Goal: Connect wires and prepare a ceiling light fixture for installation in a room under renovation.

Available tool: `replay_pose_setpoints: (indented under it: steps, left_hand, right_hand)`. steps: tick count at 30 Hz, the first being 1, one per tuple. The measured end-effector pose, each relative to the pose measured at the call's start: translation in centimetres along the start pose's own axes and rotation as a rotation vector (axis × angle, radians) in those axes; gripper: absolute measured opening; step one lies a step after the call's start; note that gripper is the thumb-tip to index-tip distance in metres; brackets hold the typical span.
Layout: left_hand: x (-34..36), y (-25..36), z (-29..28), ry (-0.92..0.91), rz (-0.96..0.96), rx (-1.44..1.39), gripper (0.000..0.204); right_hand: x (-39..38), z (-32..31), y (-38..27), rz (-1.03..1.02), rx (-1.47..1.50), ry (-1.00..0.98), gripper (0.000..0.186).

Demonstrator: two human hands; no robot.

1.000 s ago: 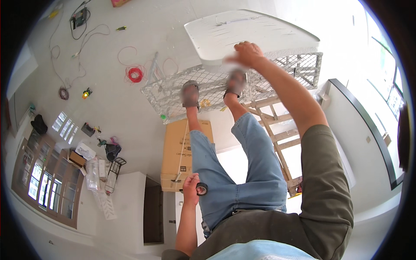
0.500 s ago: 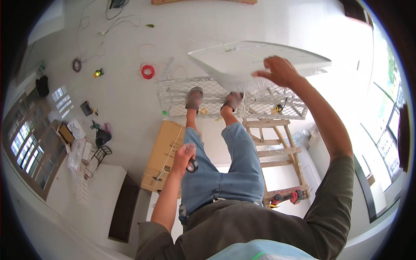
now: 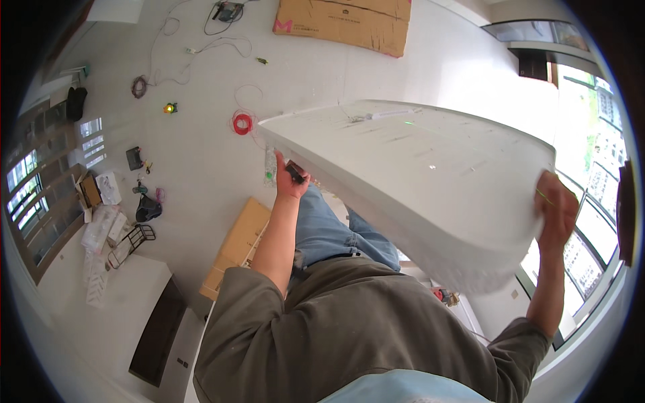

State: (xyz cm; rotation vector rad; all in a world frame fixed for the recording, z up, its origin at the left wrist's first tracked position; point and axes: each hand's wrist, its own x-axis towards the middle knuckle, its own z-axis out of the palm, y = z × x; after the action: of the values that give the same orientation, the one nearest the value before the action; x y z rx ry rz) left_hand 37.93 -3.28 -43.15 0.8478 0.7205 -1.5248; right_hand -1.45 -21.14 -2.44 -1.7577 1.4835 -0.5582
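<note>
White rimmed panel (image 3: 416, 181) over the person's legs (image 3: 324, 221)
Left grip (image 3: 286, 181) clasps a black tape roll (image 3: 295, 172) by its left edge; right grip (image 3: 557, 209) at its right end, hold unclear. Cardboard box (image 3: 342, 25) on the floor (image 3: 195, 144), contents hidden.

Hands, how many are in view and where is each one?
2. The left hand, holding a black roll, is at the left end of the white panel; the right hand is at its right end. No other hand shows.
</note>
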Motion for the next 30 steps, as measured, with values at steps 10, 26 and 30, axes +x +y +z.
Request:
replay_pose_setpoints:
  steps: [10, 26, 30]
  left_hand:
    - [-4.9, 8.2, 4.0, -0.234, -0.032, 0.024, 0.034]
    - [-16.4, 14.4, 14.7, 0.005, 0.188, 0.502, 0.027]
    - [-22.5, 13.7, 19.2, 0.029, 0.268, 0.649, 0.026]
  right_hand:
    - [-2.8, -1.4, -9.8, -0.049, 0.052, 0.129, 0.051]
    - [-10.6, 1.2, 21.2, 0.361, 0.869, 0.255, 0.049]
    - [-12.9, 8.9, 27.0, 0.351, 1.163, 0.246, 0.051]
